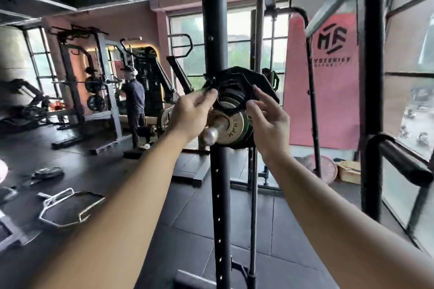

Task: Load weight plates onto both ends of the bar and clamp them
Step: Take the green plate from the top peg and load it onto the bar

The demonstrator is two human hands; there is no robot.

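Observation:
The steel end of the bar points toward me at the frame's middle, with a small metal plate edged in green loaded on its sleeve. A larger black plate sits behind it. Both hands hold a black clamp collar up at the bar's sleeve, just above and behind the small plate. My left hand pinches the collar's left side and lever. My right hand pinches its right edge with thumb and fingertips. Whether the collar is around the sleeve cannot be told.
A black rack upright stands right behind the bar end. A hex bar and loose plates lie on the floor at left. A person stands at another rack. A red plate leans at right by a black rack post.

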